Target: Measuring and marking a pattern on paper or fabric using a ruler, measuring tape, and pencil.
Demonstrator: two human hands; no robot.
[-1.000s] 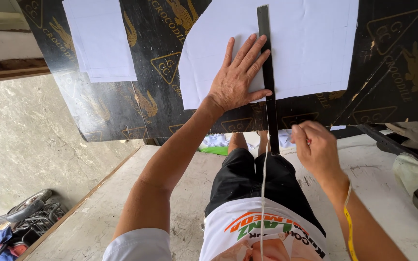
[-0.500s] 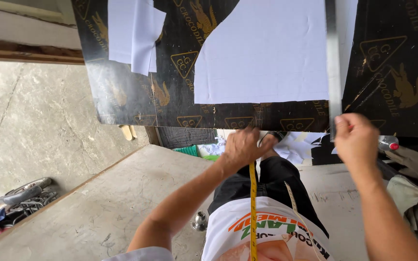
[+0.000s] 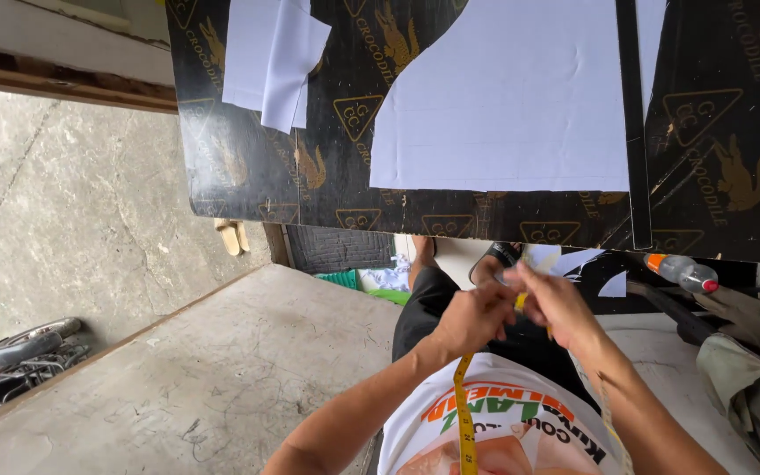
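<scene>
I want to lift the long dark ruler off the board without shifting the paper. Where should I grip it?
Take the ruler at its near end, coming from the board's front edge. That end juts past the white paper onto bare board, so fingers can pinch its narrow sides there. Further up, paper lies along both sides.

Clear plastic bottle [image 3: 681,273], orange-and-red capped, lies right below the board.

Flat black board [image 3: 248,167] with gold triangle and crocodile prints; plain white paper sheet [image 3: 512,114]; yellow measuring tape [image 3: 464,413].
</scene>
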